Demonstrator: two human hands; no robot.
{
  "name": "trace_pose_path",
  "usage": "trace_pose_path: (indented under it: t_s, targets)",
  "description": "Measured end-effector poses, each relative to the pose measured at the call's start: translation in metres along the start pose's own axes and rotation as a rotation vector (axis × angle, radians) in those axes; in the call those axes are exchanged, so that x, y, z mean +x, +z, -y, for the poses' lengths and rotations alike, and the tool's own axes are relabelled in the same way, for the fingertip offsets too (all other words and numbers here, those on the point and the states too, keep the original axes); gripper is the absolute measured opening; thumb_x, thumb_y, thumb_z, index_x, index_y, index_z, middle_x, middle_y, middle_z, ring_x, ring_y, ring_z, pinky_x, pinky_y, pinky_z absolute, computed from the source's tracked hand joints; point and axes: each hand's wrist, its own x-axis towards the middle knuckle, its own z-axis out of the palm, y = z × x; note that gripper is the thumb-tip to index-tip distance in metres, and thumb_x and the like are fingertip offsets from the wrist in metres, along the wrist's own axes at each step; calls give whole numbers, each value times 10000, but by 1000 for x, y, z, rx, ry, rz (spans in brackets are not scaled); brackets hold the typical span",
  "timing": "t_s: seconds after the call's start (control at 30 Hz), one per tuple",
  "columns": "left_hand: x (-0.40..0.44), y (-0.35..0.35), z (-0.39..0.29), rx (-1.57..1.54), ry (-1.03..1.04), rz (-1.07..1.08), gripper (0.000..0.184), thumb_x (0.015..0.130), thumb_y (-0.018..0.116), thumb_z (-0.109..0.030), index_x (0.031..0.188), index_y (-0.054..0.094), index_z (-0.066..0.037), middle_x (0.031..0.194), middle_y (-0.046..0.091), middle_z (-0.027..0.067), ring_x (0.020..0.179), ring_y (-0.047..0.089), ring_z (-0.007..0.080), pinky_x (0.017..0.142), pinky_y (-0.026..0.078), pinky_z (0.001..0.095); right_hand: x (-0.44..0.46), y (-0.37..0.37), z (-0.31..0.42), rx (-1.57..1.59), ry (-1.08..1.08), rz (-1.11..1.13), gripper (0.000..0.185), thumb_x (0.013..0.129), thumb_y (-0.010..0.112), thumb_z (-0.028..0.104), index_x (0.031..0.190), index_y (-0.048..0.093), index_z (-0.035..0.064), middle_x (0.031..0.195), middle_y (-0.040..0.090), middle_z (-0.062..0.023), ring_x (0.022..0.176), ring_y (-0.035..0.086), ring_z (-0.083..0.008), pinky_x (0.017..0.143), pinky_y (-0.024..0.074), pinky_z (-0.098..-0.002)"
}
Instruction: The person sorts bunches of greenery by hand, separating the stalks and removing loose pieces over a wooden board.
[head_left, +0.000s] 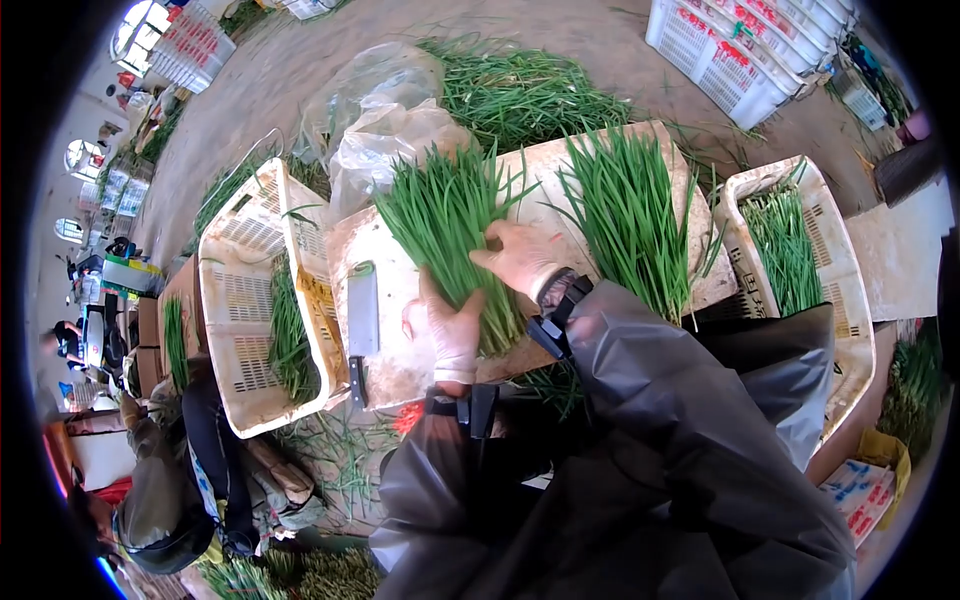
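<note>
A loose bunch of garlic chives lies on a pale, dirt-marked board, leaf tips pointing away from me. My left hand is pressed round its lower left side, fingers partly hidden. From the right, my right hand curls its fingers over the middle of the same bunch. Both hands look covered by thin pale gloves. A second bunch of chives rests on the board to the right. Left of my left hand lies a wide-bladed cleaver with a black handle, flat on the board.
Plastic crates holding chives stand left and right of the board. Beyond it are a clear plastic bag and a heap of chives. Stacked white crates stand at the back right. Another person sits at lower left.
</note>
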Motion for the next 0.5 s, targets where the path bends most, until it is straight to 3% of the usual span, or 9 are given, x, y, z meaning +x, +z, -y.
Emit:
trace_pose_path:
  t_s: [0.13, 0.17, 0.27, 0.3, 0.4, 0.43, 0.5]
  targets:
    - [1, -1, 1, 20, 14, 7, 1025, 798, 770, 80, 1628, 168, 56, 1516, 467, 207, 1360, 489, 285, 1143, 421, 363, -1, -4, -6, 368, 8, 43, 316, 895, 762, 329, 1031, 727, 46, 946, 748, -175, 892, 717, -344, 805, 554, -421]
    - [1, -2, 2, 72, 19, 0, 1041, 784, 793, 47, 1624, 178, 61, 1538, 435, 227, 1393, 461, 313, 1170, 393, 379, -5, -7, -4, 404, -11, 13, 255, 909, 765, 255, 997, 719, 20, 890, 736, -146, 816, 694, -276, 771, 542, -375]
    - [2, -1, 12, 242, 104, -37, 1047, 775, 813, -4, 1616, 193, 70, 1559, 393, 257, 1432, 423, 358, 1198, 358, 401, -26, -26, 5, 587, -7, 43, 230, 927, 771, 212, 1003, 709, 4, 865, 725, -99, 804, 664, -193, 768, 537, -338]
    - [2, 0, 14, 282, 128, -46, 1050, 772, 819, -21, 1613, 197, 73, 1565, 380, 268, 1443, 412, 375, 1207, 348, 409, -36, -34, 10, 676, 16, 93, 194, 947, 773, 163, 1004, 703, -9, 856, 699, -39, 826, 618, -111, 766, 523, -291]
    - [2, 4, 11, 375, 182, -66, 1059, 760, 835, -63, 1603, 211, 84, 1572, 359, 298, 1453, 396, 424, 1221, 331, 433, -73, -72, 31, 737, -63, 153, 173, 949, 780, 140, 1003, 701, -4, 876, 684, -10, 850, 609, -88, 772, 518, -268]
    - [1, 5, 11, 440, 199, -79, 1060, 756, 838, -71, 1600, 216, 87, 1571, 360, 305, 1449, 399, 435, 1221, 332, 439, -85, -79, 30, 777, -84, 168, 138, 977, 743, 167, 981, 708, 34, 880, 689, 9, 810, 580, -65, 726, 467, -234]
    - [1, 6, 6, 512, 205, -92, 1063, 748, 844, -86, 1595, 227, 91, 1568, 362, 317, 1443, 403, 452, 1221, 333, 449, -108, -101, 28, 899, -73, 386, 136, 968, 760, 141, 1009, 708, 22, 915, 691, 4, 871, 628, -72, 783, 511, -242]
